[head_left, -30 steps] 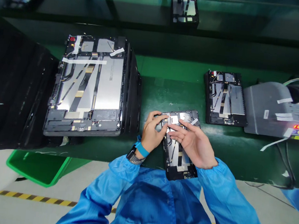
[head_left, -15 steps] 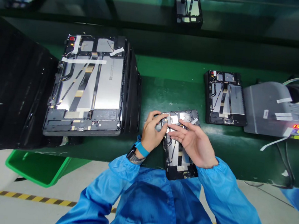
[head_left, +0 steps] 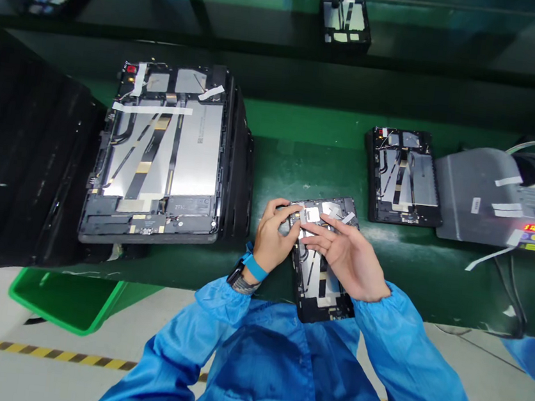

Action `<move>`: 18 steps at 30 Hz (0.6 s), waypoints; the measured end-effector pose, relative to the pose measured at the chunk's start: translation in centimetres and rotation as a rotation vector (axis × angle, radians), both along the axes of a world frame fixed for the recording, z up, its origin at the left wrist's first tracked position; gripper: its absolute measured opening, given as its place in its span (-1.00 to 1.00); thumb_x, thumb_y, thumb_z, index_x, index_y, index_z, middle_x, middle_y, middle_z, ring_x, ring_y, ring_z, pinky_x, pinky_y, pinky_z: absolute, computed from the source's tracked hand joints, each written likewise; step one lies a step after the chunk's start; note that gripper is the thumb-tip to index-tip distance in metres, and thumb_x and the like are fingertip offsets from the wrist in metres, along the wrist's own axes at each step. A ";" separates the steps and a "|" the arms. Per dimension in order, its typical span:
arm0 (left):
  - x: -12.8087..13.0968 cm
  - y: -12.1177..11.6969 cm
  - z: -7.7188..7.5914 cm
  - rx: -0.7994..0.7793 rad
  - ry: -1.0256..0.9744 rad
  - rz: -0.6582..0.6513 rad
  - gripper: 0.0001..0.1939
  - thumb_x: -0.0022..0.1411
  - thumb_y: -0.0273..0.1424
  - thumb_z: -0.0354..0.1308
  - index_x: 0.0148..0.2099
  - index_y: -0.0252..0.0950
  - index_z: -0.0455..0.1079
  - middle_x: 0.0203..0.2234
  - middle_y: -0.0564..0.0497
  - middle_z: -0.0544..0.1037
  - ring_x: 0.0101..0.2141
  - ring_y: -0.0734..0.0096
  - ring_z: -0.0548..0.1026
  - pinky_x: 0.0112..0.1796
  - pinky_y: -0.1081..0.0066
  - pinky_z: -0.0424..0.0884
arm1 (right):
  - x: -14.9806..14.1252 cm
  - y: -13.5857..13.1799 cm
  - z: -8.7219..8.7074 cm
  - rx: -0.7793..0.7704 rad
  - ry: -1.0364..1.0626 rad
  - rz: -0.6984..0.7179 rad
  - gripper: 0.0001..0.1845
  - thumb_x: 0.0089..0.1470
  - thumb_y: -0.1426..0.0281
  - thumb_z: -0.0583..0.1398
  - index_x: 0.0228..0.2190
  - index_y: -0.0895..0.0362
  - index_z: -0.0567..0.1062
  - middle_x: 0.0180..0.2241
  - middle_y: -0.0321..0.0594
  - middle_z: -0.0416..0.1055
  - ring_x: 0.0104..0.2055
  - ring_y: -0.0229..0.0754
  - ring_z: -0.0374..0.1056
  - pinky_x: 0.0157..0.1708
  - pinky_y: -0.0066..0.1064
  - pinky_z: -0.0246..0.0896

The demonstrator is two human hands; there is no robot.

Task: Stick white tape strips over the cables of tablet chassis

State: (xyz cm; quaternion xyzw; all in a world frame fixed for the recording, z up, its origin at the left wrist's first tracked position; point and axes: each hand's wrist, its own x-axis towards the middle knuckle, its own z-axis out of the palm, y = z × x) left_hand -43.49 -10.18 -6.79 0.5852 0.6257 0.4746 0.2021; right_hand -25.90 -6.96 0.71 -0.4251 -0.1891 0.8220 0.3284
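Note:
An opened tablet [head_left: 320, 306], its back off and its ribbon cables and silver battery bared, lies slightly turned at the bench's front edge. My left hand [head_left: 274, 235] grips its upper left edge, fingers curled and thumb bent in over the board. Any small part under those fingertips is too small to make out. Across the upper half of the tablet lies my right hand [head_left: 350, 258], palm partly turned up and fingers stretched out. Its fingertips touch down near a white square label [head_left: 312, 214] and close to my left thumb. Part of the inside is hidden beneath this hand.
At left rises a stack of opened tablets [head_left: 195, 154] with white tape strips, beside a dark stack [head_left: 15, 165]. Another opened tablet [head_left: 419, 179] rests against a grey machine [head_left: 466, 191] with a lit display. A green bin [head_left: 63, 299] stands below the bench.
Devices beyond the bench at the top have drifted right. Both my hands and the tablet under them stay nearly still.

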 end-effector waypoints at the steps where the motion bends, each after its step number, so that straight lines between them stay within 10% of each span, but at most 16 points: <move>1: 0.0 0.0 0.0 0.000 0.003 0.001 -0.67 0.32 -0.52 0.24 0.09 -0.19 0.57 0.05 -0.09 0.48 -0.05 0.32 0.54 -0.04 0.32 0.56 | 0.0 0.0 0.0 0.002 -0.004 0.003 -0.65 0.13 0.17 0.33 -0.10 0.06 0.51 -0.06 -0.05 0.68 -0.16 -0.01 0.63 0.07 -0.13 0.38; 18: -0.1 -0.1 0.0 -0.017 0.040 -0.005 -0.74 0.35 -0.47 0.25 0.06 -0.19 0.60 0.07 -0.10 0.46 -0.08 0.35 0.54 -0.02 0.31 0.57 | 0.3 0.2 -0.1 0.010 -0.029 0.036 -0.68 0.21 0.17 0.27 -0.07 0.08 0.51 -0.02 -0.01 0.67 -0.15 0.01 0.64 0.08 -0.09 0.39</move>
